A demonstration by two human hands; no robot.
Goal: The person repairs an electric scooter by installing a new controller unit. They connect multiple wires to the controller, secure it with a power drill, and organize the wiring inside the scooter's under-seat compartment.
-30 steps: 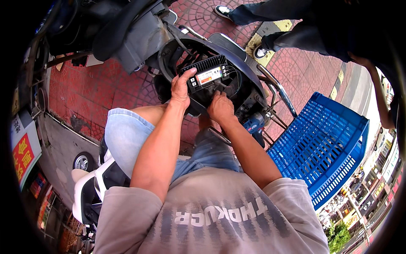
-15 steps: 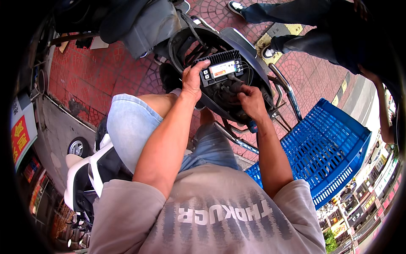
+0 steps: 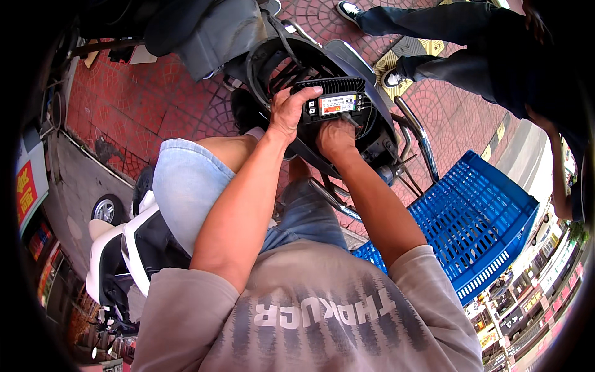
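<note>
A black finned motor controller with a white, red-marked label is tilted up over the opened body of a scooter. My left hand is closed on its left end, thumb lying across the top face. Directly below the controller's near edge, my right hand reaches into the body with fingers curled. Its fingertips are partly hidden beside a greyish cable end, so what they grip cannot be made out. Thin wires run from the terminals at the controller's right end into the cavity.
A blue plastic basket stands at my right, near the scooter's chrome rail. Another person's legs are at the far right. Behind my left side is a white scooter. Red paving lies at the left.
My right hand has moved left, from the cavity's right side to just under the controller. The controller, with my left hand on it, has shifted slightly right in the picture.
</note>
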